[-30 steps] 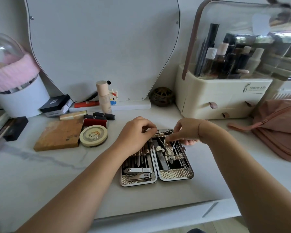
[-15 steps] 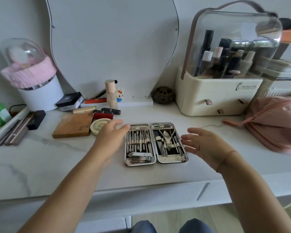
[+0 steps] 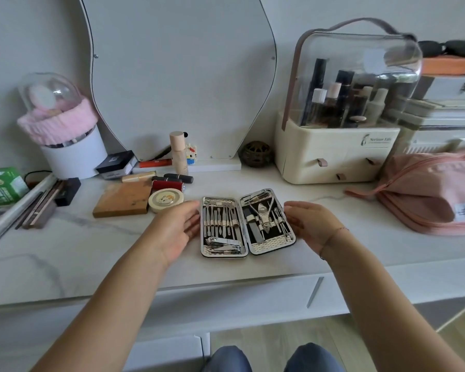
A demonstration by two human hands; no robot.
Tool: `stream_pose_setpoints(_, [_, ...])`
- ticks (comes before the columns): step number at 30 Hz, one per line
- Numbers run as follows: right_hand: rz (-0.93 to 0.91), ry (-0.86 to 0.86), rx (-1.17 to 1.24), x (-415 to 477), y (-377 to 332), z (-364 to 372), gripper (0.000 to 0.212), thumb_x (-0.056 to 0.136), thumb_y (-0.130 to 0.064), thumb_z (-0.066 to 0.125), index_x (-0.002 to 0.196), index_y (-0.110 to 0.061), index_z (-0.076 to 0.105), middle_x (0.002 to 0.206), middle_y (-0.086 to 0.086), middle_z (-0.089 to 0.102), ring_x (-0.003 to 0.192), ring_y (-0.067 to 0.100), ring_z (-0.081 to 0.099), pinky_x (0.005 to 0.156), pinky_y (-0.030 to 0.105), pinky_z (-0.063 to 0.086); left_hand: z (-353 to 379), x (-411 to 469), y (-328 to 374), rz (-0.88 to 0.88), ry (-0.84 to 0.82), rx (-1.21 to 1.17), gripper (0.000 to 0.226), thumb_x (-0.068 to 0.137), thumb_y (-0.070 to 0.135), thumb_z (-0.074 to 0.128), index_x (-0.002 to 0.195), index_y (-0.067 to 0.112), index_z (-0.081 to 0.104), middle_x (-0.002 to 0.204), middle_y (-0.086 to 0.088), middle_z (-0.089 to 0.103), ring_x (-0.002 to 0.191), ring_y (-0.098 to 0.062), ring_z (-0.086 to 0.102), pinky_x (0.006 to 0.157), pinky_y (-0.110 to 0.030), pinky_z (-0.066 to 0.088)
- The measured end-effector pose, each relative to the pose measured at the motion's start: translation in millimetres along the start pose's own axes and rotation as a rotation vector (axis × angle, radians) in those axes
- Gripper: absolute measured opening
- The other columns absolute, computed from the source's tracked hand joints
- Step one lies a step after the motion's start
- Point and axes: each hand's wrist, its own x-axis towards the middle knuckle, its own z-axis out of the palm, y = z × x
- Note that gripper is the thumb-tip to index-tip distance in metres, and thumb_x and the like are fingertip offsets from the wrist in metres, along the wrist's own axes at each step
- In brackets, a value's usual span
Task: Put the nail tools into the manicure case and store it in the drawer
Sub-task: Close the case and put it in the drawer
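White marbled vanity top with an open manicure case between two hands.
The case lies flat near the front edge, both halves filled with steel nail tools under straps. The left hand and right hand flank it with fingers loosely straight, holding nothing; contact with its rims is unclear. A round cream tin sits just behind the left hand. The drawer below is closed.

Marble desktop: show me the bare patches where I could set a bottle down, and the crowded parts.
Bare: the front-left stretch between the wooden block and the desktop front edge, left of the left hand; and the front-right patch between the right hand and the pink pouch. Crowded: the back-left, around the lipsticks.
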Motion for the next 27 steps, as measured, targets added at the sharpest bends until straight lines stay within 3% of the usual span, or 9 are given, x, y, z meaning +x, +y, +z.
stream_pose_setpoints(3, [0.027, 0.010, -0.026, 1.2, 0.6, -1.2, 0.017, 0.092, 0.000, 0.047, 0.098, 0.008, 0.061, 0.071, 0.012, 0.058, 0.057, 0.018, 0.053, 0.045, 0.019, 0.047, -1.6, 2.1, -1.1, 0.001, -0.015, -0.003, 0.013, 0.090, 0.009, 0.051, 0.082, 0.008, 0.061, 0.070, -0.001, 0.070, 0.078, -0.014, 0.059, 0.075, -0.026, 0.046])
stream_pose_setpoints(5, [0.041, -0.012, -0.034, 1.0, 0.7, -3.3, 0.017, 0.093, -0.001, 0.045, 0.092, -0.002, 0.062, 0.073, 0.011, 0.063, 0.055, 0.016, 0.060, 0.046, 0.020, 0.051, -2.7, 3.8, -2.2, 0.007, -0.033, -0.017, 0.011, 0.090, 0.010, 0.053, 0.086, 0.009, 0.063, 0.082, -0.003, 0.070, 0.080, -0.014, 0.060, 0.075, -0.026, 0.047])
stream_pose_setpoints(7, [0.050, -0.041, -0.039, 1.8, 1.3, -4.6, 0.018, 0.094, -0.002, 0.044, 0.091, -0.002, 0.062, 0.070, 0.009, 0.066, 0.051, 0.015, 0.063, 0.047, 0.023, 0.052, -2.5, 6.1, -4.7, 0.015, -0.054, -0.071, 0.010, 0.090, 0.012, 0.055, 0.092, 0.009, 0.064, 0.095, -0.006, 0.068, 0.083, -0.016, 0.060, 0.077, -0.027, 0.047])
stream_pose_setpoints(11, [0.054, -0.093, 0.008, 1.0, 3.9, 0.3, 0.021, 0.093, -0.002, 0.046, 0.089, -0.002, 0.066, 0.066, 0.008, 0.067, 0.049, 0.015, 0.063, 0.045, 0.024, 0.053, 3.9, 9.5, -9.5, 0.043, -0.104, -0.239, 0.029, 0.090, 0.018, 0.056, 0.115, 0.004, 0.061, 0.097, -0.005, 0.065, 0.084, -0.015, 0.057, 0.082, -0.030, 0.044])
stream_pose_setpoints(15, [0.064, -0.104, 0.071, -0.5, 9.0, 4.1, 0.020, 0.092, -0.007, 0.047, 0.093, -0.002, 0.067, 0.071, 0.010, 0.062, 0.053, 0.017, 0.057, 0.046, 0.022, 0.050, 18.2, 9.1, -13.1, 0.147, -0.223, -0.279, 0.030, 0.091, 0.017, 0.051, 0.116, 0.005, 0.060, 0.097, -0.003, 0.068, 0.076, -0.008, 0.064, 0.071, -0.021, 0.051])
stream_pose_setpoints(19, [0.097, -0.090, 0.183, 0.4, 8.9, 2.8, 0.019, 0.093, -0.013, 0.048, 0.083, -0.007, 0.063, 0.064, 0.008, 0.066, 0.049, 0.017, 0.059, 0.046, 0.021, 0.049, 33.7, 10.6, -22.5, 0.262, -0.307, -0.063, 0.026, 0.097, 0.015, 0.041, 0.113, 0.010, 0.061, 0.110, -0.004, 0.066, 0.103, -0.013, 0.060, 0.096, -0.028, 0.044])
stream_pose_setpoints(21, [0.113, -0.102, 0.203, 0.0, 8.5, 1.9, 0.018, 0.094, -0.014, 0.048, 0.084, -0.007, 0.061, 0.064, 0.008, 0.065, 0.045, 0.014, 0.058, 0.044, 0.019, 0.048, 41.0, 11.0, -31.2, 0.328, -0.353, 0.182, 0.023, 0.096, 0.021, 0.044, 0.110, 0.020, 0.063, 0.121, -0.001, 0.062, 0.118, -0.014, 0.054, 0.104, -0.029, 0.038])
stream_pose_setpoints(24, [0.128, -0.135, 0.223, 0.6, 10.3, -0.8, 0.018, 0.096, -0.016, 0.046, 0.096, -0.004, 0.059, 0.076, 0.012, 0.064, 0.048, 0.013, 0.060, 0.045, 0.020, 0.049, 44.9, 14.4, -47.2, 0.478, -0.372, 0.643, 0.025, 0.095, 0.024, 0.047, 0.114, 0.022, 0.064, 0.130, 0.008, 0.055, 0.125, -0.004, 0.045, 0.109, -0.022, 0.029])
stream_pose_setpoints(27, [0.117, -0.172, 0.209, 1.9, 12.3, -3.5, 0.019, 0.093, -0.016, 0.052, 0.094, 0.000, 0.064, 0.083, 0.013, 0.069, 0.062, 0.017, 0.066, 0.057, 0.025, 0.055, 44.8, 13.4, -52.5, 0.595, -0.365, 0.831, 0.030, 0.095, 0.023, 0.048, 0.122, 0.018, 0.061, 0.134, 0.012, 0.050, 0.125, 0.002, 0.040, 0.105, -0.013, 0.026])
